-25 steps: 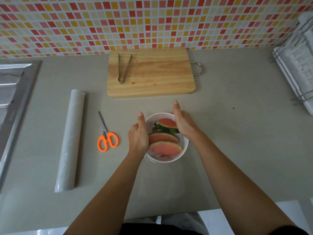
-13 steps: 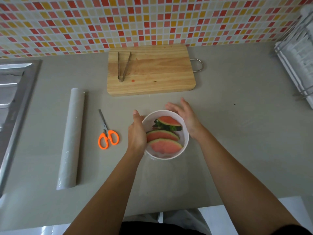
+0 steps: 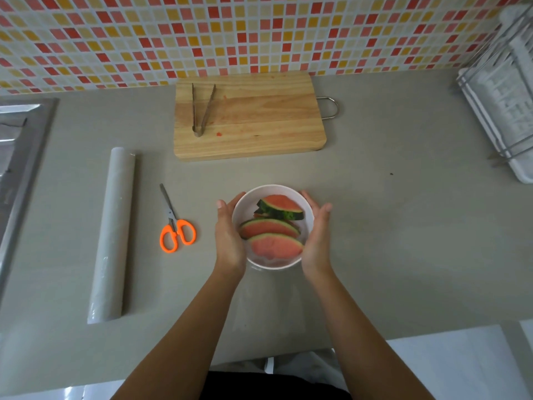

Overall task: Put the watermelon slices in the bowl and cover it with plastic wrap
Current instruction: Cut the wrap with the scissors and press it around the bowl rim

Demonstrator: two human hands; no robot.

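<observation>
A white bowl [image 3: 272,188] stands on the grey counter in front of me, with three watermelon slices [image 3: 274,246] inside. My left hand [image 3: 229,241] presses flat against the bowl's left side and my right hand [image 3: 317,241] cups its right side. A faint clear film seems to lie over the bowl, and a sheet of plastic wrap [image 3: 271,301] trails from it toward me on the counter. The roll of plastic wrap [image 3: 114,235] lies lengthwise to the left, apart from both hands.
Orange-handled scissors [image 3: 176,229] lie between the roll and the bowl. A wooden cutting board [image 3: 259,119] with metal tongs [image 3: 202,111] sits at the back against the tiled wall. A steel sink [image 3: 17,157] is at far left, a dish rack [image 3: 504,90] at far right.
My right hand has come from the bowl's far rim down to its right side. My left hand stays against the left side. The bowl has hardly moved.
</observation>
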